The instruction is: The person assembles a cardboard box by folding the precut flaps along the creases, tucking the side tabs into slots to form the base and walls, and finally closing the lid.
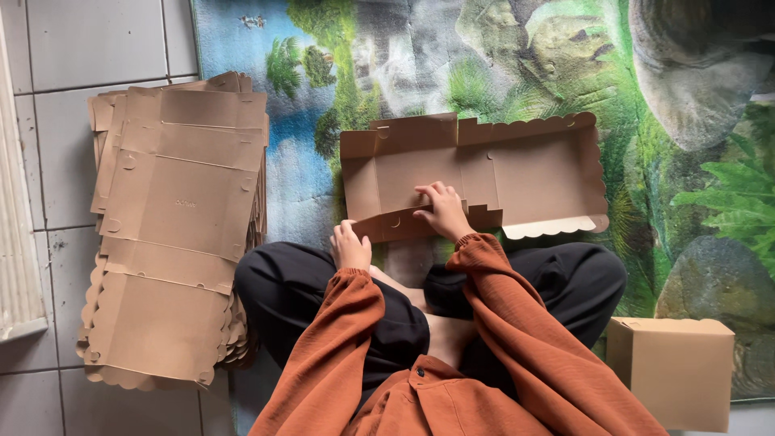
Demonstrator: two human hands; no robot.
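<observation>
The right hand (442, 211) presses flat on the cardboard sheet (517, 173); the left hand (349, 246), at 8 o'clock, pinches its near flap. It looks light and stiff, best held by edges.

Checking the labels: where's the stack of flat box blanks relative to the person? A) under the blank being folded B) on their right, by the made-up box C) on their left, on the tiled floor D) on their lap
C: the stack of flat box blanks lies on the tiled floor to the person's left.
</observation>
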